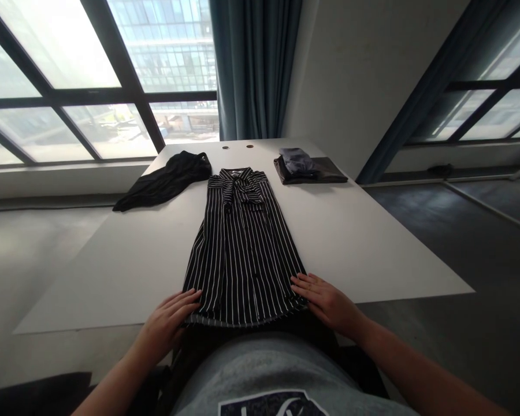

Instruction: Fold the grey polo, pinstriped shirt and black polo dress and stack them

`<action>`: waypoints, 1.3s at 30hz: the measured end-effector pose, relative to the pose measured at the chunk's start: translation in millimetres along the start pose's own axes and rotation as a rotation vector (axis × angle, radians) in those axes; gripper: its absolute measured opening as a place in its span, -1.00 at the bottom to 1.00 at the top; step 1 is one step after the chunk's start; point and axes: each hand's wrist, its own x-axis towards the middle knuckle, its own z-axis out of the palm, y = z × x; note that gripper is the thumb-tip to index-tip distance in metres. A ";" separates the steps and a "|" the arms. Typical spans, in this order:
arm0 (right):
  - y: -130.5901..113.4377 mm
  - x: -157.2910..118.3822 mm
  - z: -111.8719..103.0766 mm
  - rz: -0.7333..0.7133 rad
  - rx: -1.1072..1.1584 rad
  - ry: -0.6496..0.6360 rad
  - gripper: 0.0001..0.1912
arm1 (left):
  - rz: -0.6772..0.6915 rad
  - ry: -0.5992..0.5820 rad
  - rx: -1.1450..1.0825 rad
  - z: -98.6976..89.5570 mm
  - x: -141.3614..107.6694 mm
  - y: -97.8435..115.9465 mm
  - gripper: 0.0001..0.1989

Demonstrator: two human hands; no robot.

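A black shirt with white stripes (247,260) lies lengthwise on the white table, its collar at the far end and its curved hem at the near edge. Folded sleeves rest across its upper part. My left hand (171,318) touches the hem's left corner, fingers stretched out. At the right corner my right hand (325,297) lies on the cloth with its fingers extended. Neither hand grips the fabric.
The white table (364,242) carries a crumpled black garment (169,179) at the far left. A stack of folded dark clothes (307,167) sits at the far right. Beyond stand a blue curtain (255,69) and large windows.
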 end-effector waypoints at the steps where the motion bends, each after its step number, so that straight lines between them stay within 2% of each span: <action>1: 0.3 -0.5 0.1 -0.006 0.003 0.017 -0.41 | -0.002 0.001 -0.005 -2.3 1.0 1.7 -0.53; 7: 3.0 -6.4 1.4 -0.012 -0.001 0.108 -0.40 | -0.022 -0.034 -0.027 -21.4 5.7 9.9 -0.55; 11: 5.5 -10.6 3.3 0.013 0.012 0.131 -0.41 | -0.070 -0.088 -0.085 -31.6 3.8 7.3 -0.52; 13: 7.0 -11.0 3.3 0.031 0.030 0.134 -0.40 | -0.089 -0.129 -0.143 -36.5 3.4 3.4 -0.56; 18: 12.1 -6.3 -4.7 0.071 0.091 0.065 -0.26 | -0.140 -0.222 -0.317 -52.0 8.5 -9.2 -0.69; 21: 17.0 -3.4 -12.9 0.063 0.124 -0.018 -0.28 | -0.119 -0.254 -0.375 -57.9 11.9 -15.4 -0.70; 24: 22.6 -2.8 -19.2 0.045 0.148 -0.074 -0.36 | -0.096 -0.270 -0.350 -56.8 12.1 -18.4 -0.69; 28: 27.4 -2.9 -23.0 0.015 0.164 -0.117 -0.52 | -0.088 -0.265 -0.264 -50.6 10.4 -17.7 -0.56; 33: 27.2 -1.4 -25.3 -0.008 0.179 -0.147 -0.60 | -0.099 -0.271 -0.196 -47.6 10.3 -15.8 -0.46; 39: 27.9 -2.3 -23.3 -0.023 0.195 -0.111 -0.63 | -0.121 -0.269 -0.225 -47.3 10.7 -15.9 -0.57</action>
